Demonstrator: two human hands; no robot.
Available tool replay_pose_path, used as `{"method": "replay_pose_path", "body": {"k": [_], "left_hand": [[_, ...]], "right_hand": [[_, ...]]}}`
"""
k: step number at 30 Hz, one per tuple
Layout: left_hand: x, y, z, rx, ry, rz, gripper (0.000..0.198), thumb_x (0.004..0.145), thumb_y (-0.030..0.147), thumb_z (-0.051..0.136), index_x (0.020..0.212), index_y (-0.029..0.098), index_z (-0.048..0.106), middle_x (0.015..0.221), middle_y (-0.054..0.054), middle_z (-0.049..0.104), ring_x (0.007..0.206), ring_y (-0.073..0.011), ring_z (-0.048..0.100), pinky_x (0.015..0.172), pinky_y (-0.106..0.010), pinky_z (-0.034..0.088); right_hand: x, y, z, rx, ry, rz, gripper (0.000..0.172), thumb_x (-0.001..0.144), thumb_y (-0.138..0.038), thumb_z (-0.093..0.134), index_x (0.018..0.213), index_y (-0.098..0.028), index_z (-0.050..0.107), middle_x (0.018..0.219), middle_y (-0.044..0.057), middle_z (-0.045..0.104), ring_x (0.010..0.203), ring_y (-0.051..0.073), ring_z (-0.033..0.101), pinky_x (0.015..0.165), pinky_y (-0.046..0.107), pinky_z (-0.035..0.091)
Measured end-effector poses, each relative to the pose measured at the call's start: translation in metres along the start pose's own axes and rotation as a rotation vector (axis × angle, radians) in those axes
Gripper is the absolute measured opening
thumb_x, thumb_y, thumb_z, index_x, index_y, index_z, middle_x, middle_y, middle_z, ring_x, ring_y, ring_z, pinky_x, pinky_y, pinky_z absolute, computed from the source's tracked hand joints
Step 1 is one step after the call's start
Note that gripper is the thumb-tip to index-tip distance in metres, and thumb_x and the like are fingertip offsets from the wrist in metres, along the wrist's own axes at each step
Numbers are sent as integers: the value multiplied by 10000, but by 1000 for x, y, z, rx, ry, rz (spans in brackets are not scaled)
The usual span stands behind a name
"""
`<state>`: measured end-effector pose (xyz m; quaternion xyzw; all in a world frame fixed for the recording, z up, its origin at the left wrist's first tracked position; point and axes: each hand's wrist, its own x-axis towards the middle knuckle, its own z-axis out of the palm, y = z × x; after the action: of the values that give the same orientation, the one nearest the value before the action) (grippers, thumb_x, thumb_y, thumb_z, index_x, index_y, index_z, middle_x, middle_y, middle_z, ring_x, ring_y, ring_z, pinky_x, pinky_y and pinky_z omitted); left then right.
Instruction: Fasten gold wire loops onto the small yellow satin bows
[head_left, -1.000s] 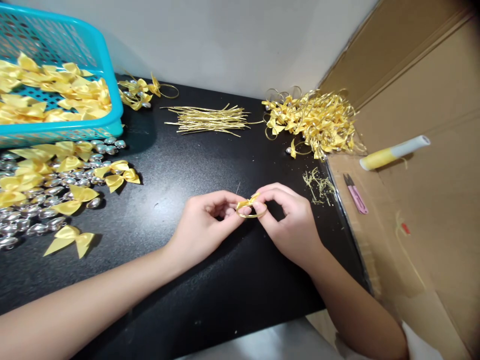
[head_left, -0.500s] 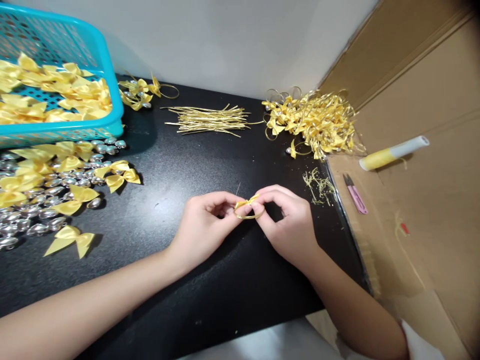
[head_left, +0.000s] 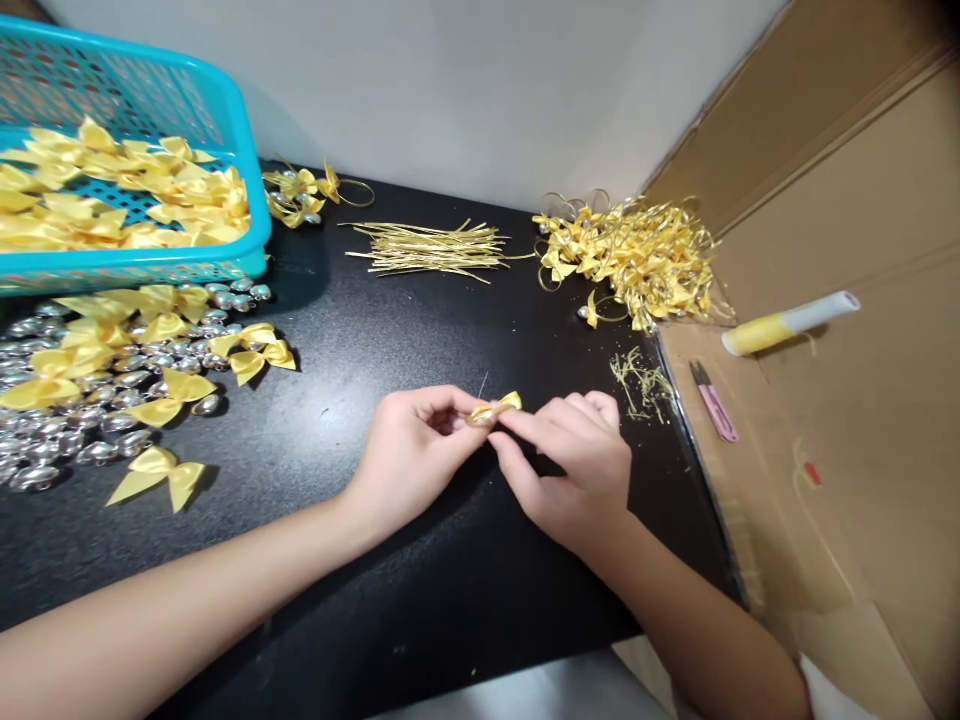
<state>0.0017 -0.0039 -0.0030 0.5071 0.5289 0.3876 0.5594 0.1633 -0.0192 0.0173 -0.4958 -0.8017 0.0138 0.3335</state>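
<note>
My left hand (head_left: 420, 450) pinches a yellow ribbon bow (head_left: 510, 402) between thumb and fingertips, over the middle of the black table. A gold cord loop is with the bow, seen almost edge-on. Above these fingertips rises a thin needle-like strand (head_left: 484, 384). My right hand (head_left: 574, 455) is open: its index fingertip touches or nearly touches the bow's right side, with the thumb apart below it. Silver beads (head_left: 120, 420) and loose yellow bows (head_left: 159, 478) lie at the left. A bundle of gold cord pieces (head_left: 435, 248) lies beyond my hands.
A turquoise basket (head_left: 251, 190) of yellow bows stands at the back left. Looped bows with beads form a pile (head_left: 637, 255) at the back right. Cord scraps (head_left: 641, 385), pink thread snips (head_left: 714, 402) and a yellow-white tube (head_left: 791, 322) lie on the right, beside cardboard.
My right hand has loosened its pinch on the bow and drawn slightly right, thumb and index now apart. The gold loop has turned edge-on; my left hand keeps its hold.
</note>
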Motion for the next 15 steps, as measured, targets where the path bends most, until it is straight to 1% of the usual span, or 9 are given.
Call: {"method": "replay_pose_path", "body": {"k": [1, 3, 7, 10, 13, 15], "left_hand": [[0, -1, 0, 18, 0, 13, 158, 754, 299, 709, 767, 145, 741, 701, -30, 738, 615, -145, 638, 588, -230, 480], [-1, -2, 0, 67, -2, 45, 130, 757, 267, 692, 763, 146, 739, 695, -25, 734, 623, -146, 640, 592, -228, 478], [-2, 0, 0, 201, -25, 131, 113, 769, 223, 664, 732, 144, 736, 679, -22, 728, 618, -140, 636, 582, -219, 466], [-3, 3, 0, 288, -30, 210, 119, 786, 204, 656, 725, 147, 740, 662, -10, 719, 598, -122, 627, 574, -206, 451], [-3, 5, -1, 331, -27, 270, 107, 787, 188, 664, 732, 155, 749, 652, 4, 716, 579, -103, 617, 566, -191, 442], [-2, 6, -1, 325, -23, 274, 107, 788, 200, 673, 735, 158, 755, 647, 6, 720, 573, -102, 619, 557, -188, 442]], "right_hand": [[-1, 0, 1, -26, -1, 11, 102, 858, -248, 634, 886, -244, 732, 588, -40, 601, 573, 108, 485, 704, 336, 308], [-1, 1, 4, -56, 7, 40, 111, 865, -238, 624, 878, -218, 732, 587, -43, 579, 576, 102, 475, 717, 334, 293], [0, 5, 6, -69, -40, 60, 140, 878, -196, 603, 786, -192, 709, 588, -46, 551, 589, 98, 470, 723, 329, 268], [0, 7, 6, -92, -59, 32, 203, 868, -139, 580, 683, -178, 654, 582, -44, 544, 590, 100, 460, 721, 333, 256], [0, 7, 8, -122, -21, -8, 201, 846, -127, 582, 652, -174, 609, 582, -41, 546, 587, 105, 451, 718, 337, 261], [-1, 6, 10, -117, 31, -14, 189, 835, -128, 585, 654, -179, 597, 579, -42, 545, 582, 106, 448, 716, 335, 276]]}}
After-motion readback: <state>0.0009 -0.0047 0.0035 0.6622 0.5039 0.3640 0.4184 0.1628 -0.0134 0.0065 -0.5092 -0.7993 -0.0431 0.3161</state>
